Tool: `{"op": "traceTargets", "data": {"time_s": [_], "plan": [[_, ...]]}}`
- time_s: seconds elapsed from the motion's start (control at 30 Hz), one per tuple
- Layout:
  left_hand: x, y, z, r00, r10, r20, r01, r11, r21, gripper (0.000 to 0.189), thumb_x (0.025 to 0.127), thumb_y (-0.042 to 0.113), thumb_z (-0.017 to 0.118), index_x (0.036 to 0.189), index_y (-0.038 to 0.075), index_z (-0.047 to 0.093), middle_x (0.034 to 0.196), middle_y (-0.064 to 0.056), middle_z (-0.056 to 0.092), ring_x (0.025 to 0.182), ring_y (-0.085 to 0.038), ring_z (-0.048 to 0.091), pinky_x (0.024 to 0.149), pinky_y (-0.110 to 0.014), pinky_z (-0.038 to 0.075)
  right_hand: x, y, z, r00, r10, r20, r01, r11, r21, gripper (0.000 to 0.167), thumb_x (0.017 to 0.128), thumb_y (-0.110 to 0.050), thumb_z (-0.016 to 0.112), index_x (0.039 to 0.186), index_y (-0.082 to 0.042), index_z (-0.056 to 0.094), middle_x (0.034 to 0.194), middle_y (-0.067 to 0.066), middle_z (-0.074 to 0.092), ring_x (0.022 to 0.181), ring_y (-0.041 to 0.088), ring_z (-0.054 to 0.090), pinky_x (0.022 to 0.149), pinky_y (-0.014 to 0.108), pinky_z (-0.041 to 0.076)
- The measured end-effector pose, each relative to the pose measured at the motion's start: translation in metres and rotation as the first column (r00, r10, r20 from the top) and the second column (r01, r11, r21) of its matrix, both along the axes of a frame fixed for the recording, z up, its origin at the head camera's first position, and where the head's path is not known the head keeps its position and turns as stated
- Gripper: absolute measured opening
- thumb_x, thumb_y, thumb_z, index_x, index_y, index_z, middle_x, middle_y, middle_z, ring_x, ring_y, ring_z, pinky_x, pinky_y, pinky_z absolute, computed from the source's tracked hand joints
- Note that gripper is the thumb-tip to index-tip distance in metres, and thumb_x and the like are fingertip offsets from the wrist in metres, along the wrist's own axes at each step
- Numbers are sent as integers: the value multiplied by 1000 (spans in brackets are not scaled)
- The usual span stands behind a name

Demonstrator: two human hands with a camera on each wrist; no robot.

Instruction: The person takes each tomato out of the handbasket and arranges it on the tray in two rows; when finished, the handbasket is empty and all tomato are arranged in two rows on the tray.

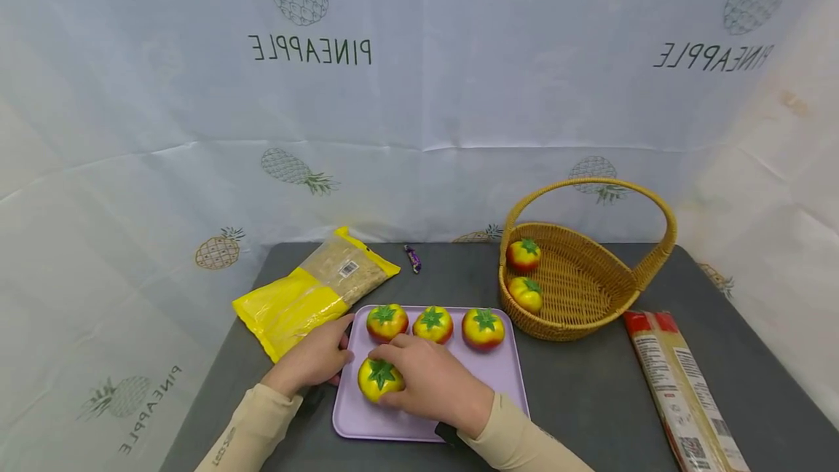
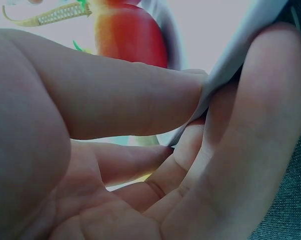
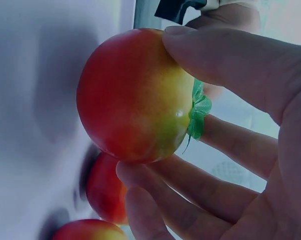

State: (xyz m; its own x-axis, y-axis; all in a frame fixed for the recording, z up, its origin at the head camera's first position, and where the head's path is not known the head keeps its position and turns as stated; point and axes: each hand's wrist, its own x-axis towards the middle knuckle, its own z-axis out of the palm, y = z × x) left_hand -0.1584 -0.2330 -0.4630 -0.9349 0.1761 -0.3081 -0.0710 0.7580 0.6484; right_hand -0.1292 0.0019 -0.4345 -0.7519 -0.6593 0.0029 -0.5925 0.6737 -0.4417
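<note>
My right hand (image 1: 435, 381) grips a yellow-and-red tomato (image 1: 379, 380) with a green leafy top, over the left part of a lilac tray (image 1: 507, 381). In the right wrist view, thumb and fingers hold this tomato (image 3: 133, 100) from opposite sides, a little off the tray surface. My left hand (image 1: 316, 357) pinches the tray's left edge. The left wrist view shows its thumb on top of the rim (image 2: 223, 70) and fingers underneath. Three more tomatoes stand in a row along the tray's far side: left (image 1: 387, 322), middle (image 1: 433, 324) and right (image 1: 483, 328).
A wicker basket (image 1: 590, 297) with a tall handle stands back right, with two tomatoes (image 1: 524, 256) inside. Behind my left hand lies a yellow bag (image 1: 295, 304). A small purple wrapped candy (image 1: 413, 258) lies at the back, and a long red-ended packet (image 1: 682, 388) at right.
</note>
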Motion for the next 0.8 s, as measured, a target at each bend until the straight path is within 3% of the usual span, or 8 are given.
{"op": "traceTargets", "data": {"time_s": [0.4,0.8], "plan": [[-1,1,2,1000,0,13,0,1000,9,72,98,2,73,163,0,42,93,-8,59,63,-23,63,55,-32,60,0,-4,-9,999,28,-37,-28,1000,-6,50,88,-37,90,135,-29,73,118,-9,72,91,-1,61,87,19,58],[-1,2,3,1000,3,15,-4,1000,14,72,98,2,73,163,0,42,93,-9,58,63,-23,63,55,-33,60,-2,-4,-11,1000,21,-8,-21,1000,0,51,89,-40,88,136,-30,72,119,-9,71,90,-1,60,86,20,58]]}}
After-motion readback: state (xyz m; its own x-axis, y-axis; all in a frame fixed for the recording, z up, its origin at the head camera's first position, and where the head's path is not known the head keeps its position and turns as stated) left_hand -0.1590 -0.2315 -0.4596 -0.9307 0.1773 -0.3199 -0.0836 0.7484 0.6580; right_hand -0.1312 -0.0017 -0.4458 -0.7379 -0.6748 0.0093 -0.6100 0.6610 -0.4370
